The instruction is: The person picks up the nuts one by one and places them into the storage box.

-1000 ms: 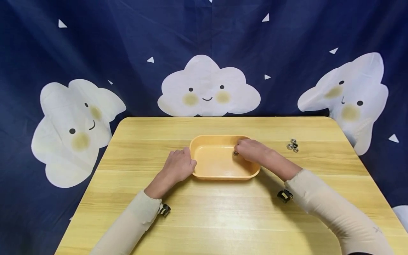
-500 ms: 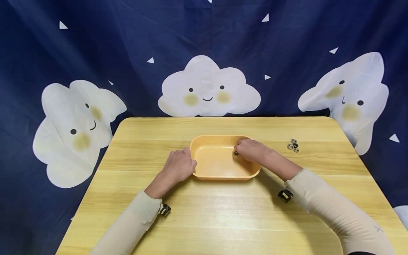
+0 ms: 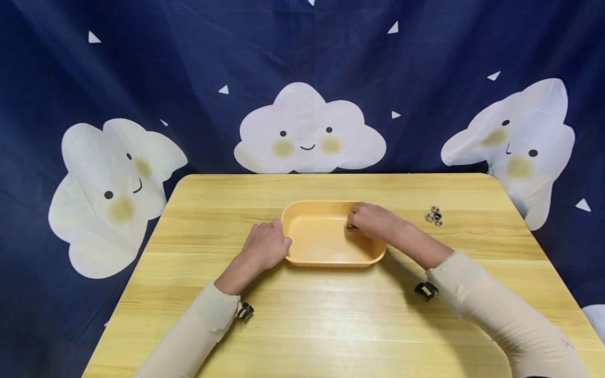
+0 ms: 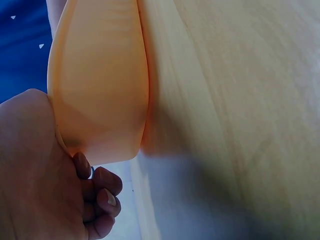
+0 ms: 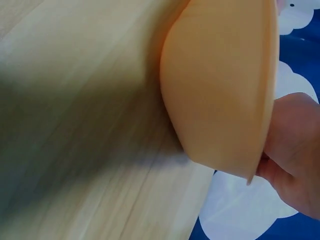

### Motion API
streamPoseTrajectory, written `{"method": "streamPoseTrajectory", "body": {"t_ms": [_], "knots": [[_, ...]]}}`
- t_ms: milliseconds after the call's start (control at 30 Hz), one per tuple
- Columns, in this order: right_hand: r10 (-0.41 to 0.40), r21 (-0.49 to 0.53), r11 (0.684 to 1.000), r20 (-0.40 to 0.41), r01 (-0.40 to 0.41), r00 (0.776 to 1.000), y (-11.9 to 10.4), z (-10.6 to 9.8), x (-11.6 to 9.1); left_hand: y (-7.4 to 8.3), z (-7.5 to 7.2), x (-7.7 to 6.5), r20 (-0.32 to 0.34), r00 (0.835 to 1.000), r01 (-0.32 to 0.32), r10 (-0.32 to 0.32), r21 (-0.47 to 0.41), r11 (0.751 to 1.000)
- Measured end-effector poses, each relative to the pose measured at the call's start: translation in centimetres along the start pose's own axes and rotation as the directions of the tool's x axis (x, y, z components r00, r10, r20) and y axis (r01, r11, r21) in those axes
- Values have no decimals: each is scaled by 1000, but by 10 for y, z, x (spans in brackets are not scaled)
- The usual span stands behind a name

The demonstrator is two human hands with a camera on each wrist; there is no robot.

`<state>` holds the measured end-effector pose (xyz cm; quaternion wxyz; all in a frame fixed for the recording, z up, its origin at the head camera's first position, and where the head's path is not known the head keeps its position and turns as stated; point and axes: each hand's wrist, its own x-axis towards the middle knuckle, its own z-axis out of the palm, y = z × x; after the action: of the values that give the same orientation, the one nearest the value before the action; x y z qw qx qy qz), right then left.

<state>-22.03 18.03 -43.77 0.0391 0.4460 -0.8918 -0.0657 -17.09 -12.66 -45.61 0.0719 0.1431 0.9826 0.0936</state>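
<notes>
A pale orange plastic tray (image 3: pixel 316 241) stands on the table. My left hand (image 3: pixel 266 244) grips its left end at the rim; in the left wrist view the fingers of that hand (image 4: pixel 40 165) curl beside the tray wall (image 4: pixel 100 75). My right hand (image 3: pixel 373 221) reaches over the right side into the tray, fingers bent downward. At its fingertips a small metal nut (image 3: pixel 350 227) lies on the tray floor, and a dark bit shows close beside it. The tray wall (image 5: pixel 220 90) hides the right fingertips (image 5: pixel 295 150) from the right wrist camera.
Several metal nuts (image 3: pixel 434 216) lie grouped on the wooden table (image 3: pixel 321 320), right of the tray. A dark blue curtain (image 3: pixel 203 47) with cloud faces hangs behind the table's back edge. Small black devices (image 3: pixel 426 291) are strapped at both wrists.
My right hand and forearm have shifted slightly right, and a dark bit now shows beside the nut at the fingertips. The left hand and tray stay where they were.
</notes>
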Motion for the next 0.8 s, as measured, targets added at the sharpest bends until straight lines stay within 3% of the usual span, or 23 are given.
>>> {"method": "streamPoseTrajectory", "body": {"t_ms": [533, 800], "knots": [[-83, -120, 991, -177, 62, 981, 13, -14, -9, -1, -1, -1, 2, 1000, 0, 0, -1, 1000], [-22, -28, 999, -218, 17, 976, 19, -21, -16, 1, -1, -1, 0, 1000, -6, 6, -12, 1000]]}}
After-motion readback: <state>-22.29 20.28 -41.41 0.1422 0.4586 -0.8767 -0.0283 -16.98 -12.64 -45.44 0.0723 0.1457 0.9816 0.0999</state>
